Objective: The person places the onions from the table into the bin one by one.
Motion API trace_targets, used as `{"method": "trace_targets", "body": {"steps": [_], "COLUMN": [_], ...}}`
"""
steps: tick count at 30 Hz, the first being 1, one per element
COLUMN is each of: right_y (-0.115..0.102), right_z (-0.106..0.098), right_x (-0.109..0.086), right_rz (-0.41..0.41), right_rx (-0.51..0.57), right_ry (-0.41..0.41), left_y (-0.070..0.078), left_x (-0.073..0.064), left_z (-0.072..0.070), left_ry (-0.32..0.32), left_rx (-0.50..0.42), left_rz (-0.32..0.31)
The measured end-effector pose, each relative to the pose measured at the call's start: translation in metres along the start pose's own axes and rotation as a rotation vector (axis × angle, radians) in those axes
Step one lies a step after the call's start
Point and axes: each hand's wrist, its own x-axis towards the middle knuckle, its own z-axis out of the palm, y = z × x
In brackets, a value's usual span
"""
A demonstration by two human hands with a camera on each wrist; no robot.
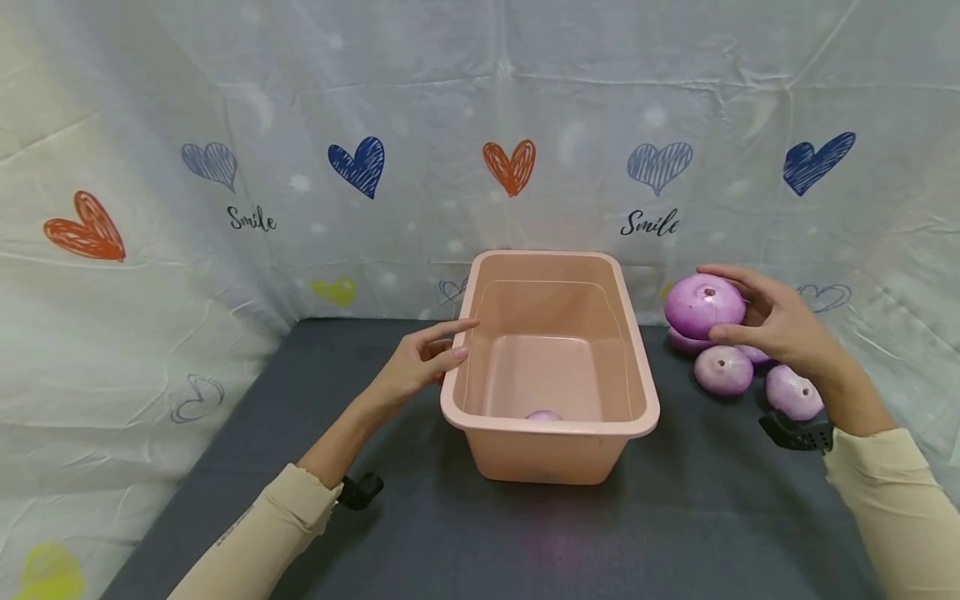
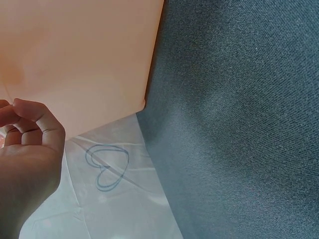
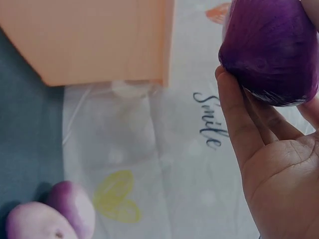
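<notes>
My right hand holds a purple onion between thumb and fingers, raised above several other onions at the right. In the right wrist view, the held onion shows a dark purple, streaked skin. A peach-coloured plastic tub stands in the middle of the table. At its left rim, my left hand grips the edge, with the index finger reaching over it and the thumb close by. Inside the tub, by the near wall, the top of one onion shows; the near wall hides the rest.
Paler onions lie to the right of the tub, one below the held one and another near my right wrist. A dark grey cloth covers the table. A white curtain printed with hearts hangs behind and at the sides.
</notes>
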Motion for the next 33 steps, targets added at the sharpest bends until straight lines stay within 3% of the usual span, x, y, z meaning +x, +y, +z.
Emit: {"method": "trace_targets", "body": {"steps": [6, 20, 33], "right_y": [-0.009, -0.018, -0.018], "right_z": [0.005, 0.033, 0.058], "right_x": [0.01, 0.038, 0.061], "right_rz": [-0.002, 0.0, -0.023], "right_rx": [-0.059, -0.048, 0.033], "right_ry": [-0.006, -0.025, -0.075], "left_y": [0.0, -0.001, 0.0], "left_x": [0.0, -0.001, -0.001], "left_z": [0.0, 0.0, 0.0], "left_ry": [0.001, 0.01, 0.012], "left_rx": [0.005, 0.027, 0.027], "left_rz": [0.005, 0.009, 0.006]}}
